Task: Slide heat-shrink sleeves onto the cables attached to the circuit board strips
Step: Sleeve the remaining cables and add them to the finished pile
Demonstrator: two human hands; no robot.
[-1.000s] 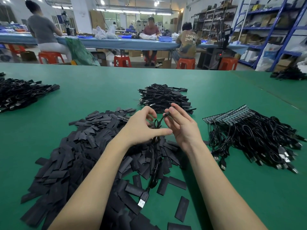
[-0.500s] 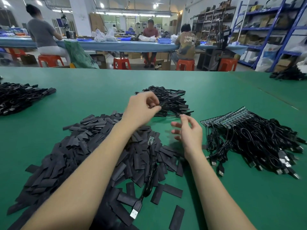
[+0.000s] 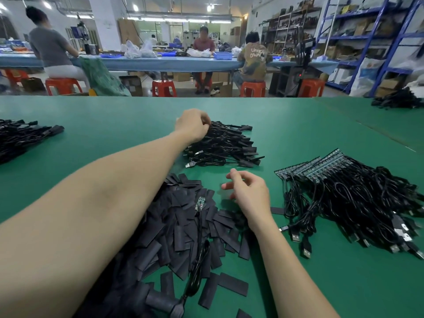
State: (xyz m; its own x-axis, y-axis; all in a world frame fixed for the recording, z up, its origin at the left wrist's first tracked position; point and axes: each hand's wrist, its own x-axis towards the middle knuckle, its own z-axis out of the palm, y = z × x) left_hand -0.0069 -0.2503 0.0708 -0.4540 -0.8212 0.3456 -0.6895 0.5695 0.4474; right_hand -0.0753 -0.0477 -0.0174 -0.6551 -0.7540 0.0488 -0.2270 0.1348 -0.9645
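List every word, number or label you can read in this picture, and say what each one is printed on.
"UN.. OWN", partly legible, on the back of the shirt of a seated worker at the far table.
Markings on the circuit board strips: too small to read.
Cardboard boxes on the blue shelves: any print is too blurred to read.
No other readable text.

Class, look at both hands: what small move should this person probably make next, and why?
Probably draw the left hand back from the far cable pile, which it touches. The right hand hovers holding nothing, and an unsleeved cable lies on the sleeve pile.
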